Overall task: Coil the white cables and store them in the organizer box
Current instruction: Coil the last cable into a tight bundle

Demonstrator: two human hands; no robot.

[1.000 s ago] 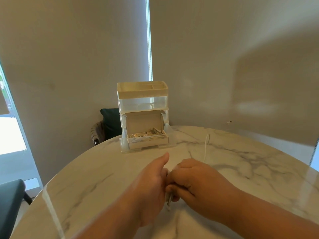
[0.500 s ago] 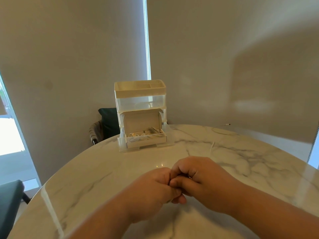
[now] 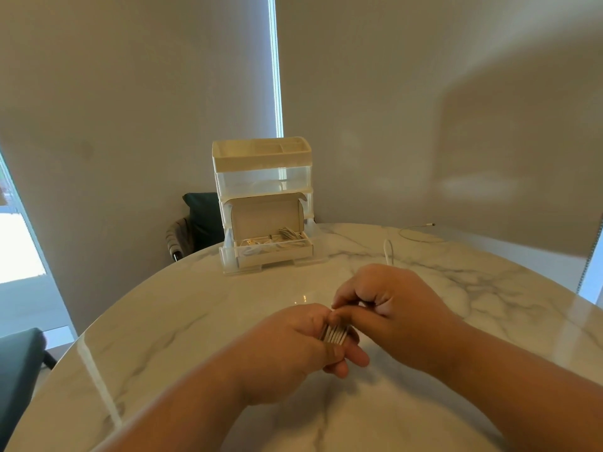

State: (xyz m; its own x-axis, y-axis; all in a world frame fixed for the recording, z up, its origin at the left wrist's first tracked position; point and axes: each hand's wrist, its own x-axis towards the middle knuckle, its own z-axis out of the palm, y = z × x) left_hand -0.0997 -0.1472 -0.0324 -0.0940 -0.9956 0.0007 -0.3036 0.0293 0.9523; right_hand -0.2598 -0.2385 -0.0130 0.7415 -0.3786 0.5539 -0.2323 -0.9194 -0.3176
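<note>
Compared with half a second ago, the right hand (image 3: 401, 308) is seen raised a little off the left hand (image 3: 287, 350), and several turns of white cable (image 3: 334, 336) are now uncovered where the two fists were pressed together.

The turns are wound side by side across the left hand's fingers, which are closed loosely on the bundle. The strand is pinched at the top of the bundle between the right thumb and fingertips, the other fingers being curled in. Both hands are held just above the counter (image 3: 195, 321).

Behind the right hand, the loose tail is seen lying on the marble, ending in a plug (image 3: 387, 247). Near the far edge a thinner cord (image 3: 414, 236) is laid in a loop; whether it belongs to the same cable cannot be told.

At the back of the counter, well apart from the hands, the organizer box (image 3: 261, 161) is stood with its lowest compartment open, and coiled cables (image 3: 280, 244) are already lodged in the cardboard tray there.

The step in hand is judged to be the winding itself, partly done. For the next move, the tail must be drawn in and laid round the fingers as further turns, tension being kept so the bundle is not loosened.
</note>
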